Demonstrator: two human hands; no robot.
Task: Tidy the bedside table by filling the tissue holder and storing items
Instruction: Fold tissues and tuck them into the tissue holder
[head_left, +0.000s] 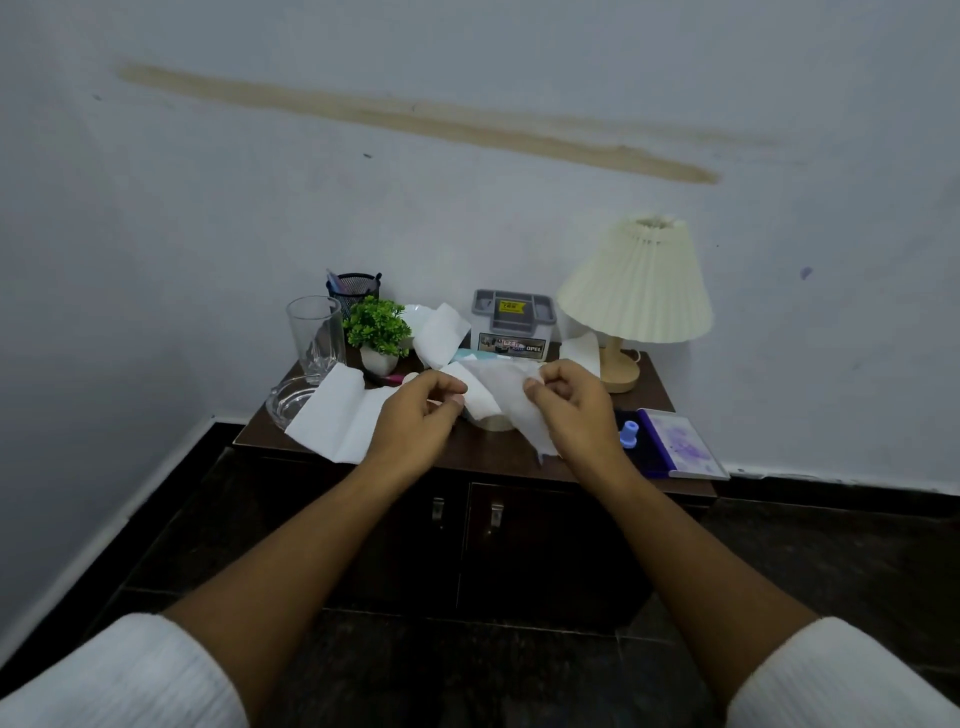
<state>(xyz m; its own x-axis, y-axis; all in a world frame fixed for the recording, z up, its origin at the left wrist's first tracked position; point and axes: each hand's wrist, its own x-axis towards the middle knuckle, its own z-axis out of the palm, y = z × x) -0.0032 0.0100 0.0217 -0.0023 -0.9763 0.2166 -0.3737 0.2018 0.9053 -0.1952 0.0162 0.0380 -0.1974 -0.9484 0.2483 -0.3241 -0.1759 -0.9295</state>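
Note:
Both of my hands hold one white tissue (501, 392) above the middle of the dark wooden bedside table (467, 452). My left hand (415, 410) pinches its left edge and my right hand (569, 400) pinches its right side. Under the tissue a beige round object (493, 423) is mostly hidden. A larger unfolded tissue (337, 415) lies flat at the left. Another loose tissue (439, 335) stands crumpled behind, and one more tissue (582, 353) leans by the lamp. The grey tissue holder box (514, 325) sits at the back.
A clear glass (316, 332), black mesh pen cup (353, 291), small potted plant (378, 332) and glass ashtray (288, 400) crowd the left. A cream pleated lamp (636, 291) stands at the right, with a blue bottle cap (628, 434) and purple notebook (680, 441). Cabinet doors (467, 540) are below.

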